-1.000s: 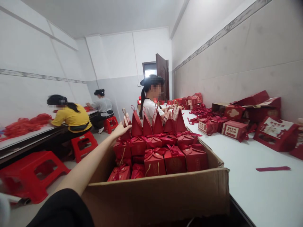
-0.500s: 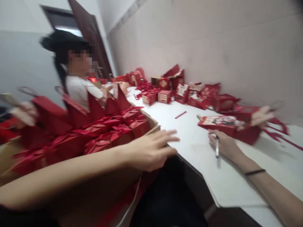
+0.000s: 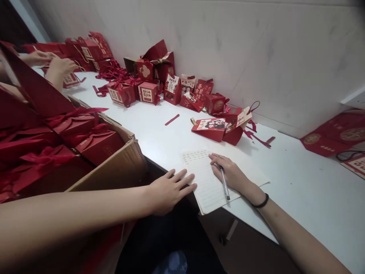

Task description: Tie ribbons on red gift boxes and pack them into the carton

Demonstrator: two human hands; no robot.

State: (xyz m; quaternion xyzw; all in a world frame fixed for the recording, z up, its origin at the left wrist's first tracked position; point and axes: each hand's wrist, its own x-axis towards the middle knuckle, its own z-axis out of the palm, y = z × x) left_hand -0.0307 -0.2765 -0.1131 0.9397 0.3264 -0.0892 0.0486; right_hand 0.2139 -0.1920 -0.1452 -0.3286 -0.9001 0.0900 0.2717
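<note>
My right hand (image 3: 232, 173) rests on sheets of lined paper (image 3: 207, 190) and holds a pen (image 3: 224, 184), its silvery barrel slanting toward me. Rows of handwriting run along the top of the page; the rest of the lines look bare. My left hand (image 3: 171, 190) lies by the table's front edge with its fingers spread, the tips at the paper's left border. Beyond the paper are a red gift box (image 3: 209, 133) with a printed picture panel and another red box (image 3: 235, 131) leaning beside it.
On my left, an open cardboard carton (image 3: 114, 167) holds several red gift boxes (image 3: 99, 146) with ribbons. More red boxes (image 3: 148, 92) line the wall. A red strip (image 3: 172, 119) lies on the white table (image 3: 299, 190). Another person's hands (image 3: 61, 66) work at the far left.
My view has swung right and down, and the co-worker's head has left it. The paper now shows plainly under my right hand. My left hand's fingers have come to the paper's edge.
</note>
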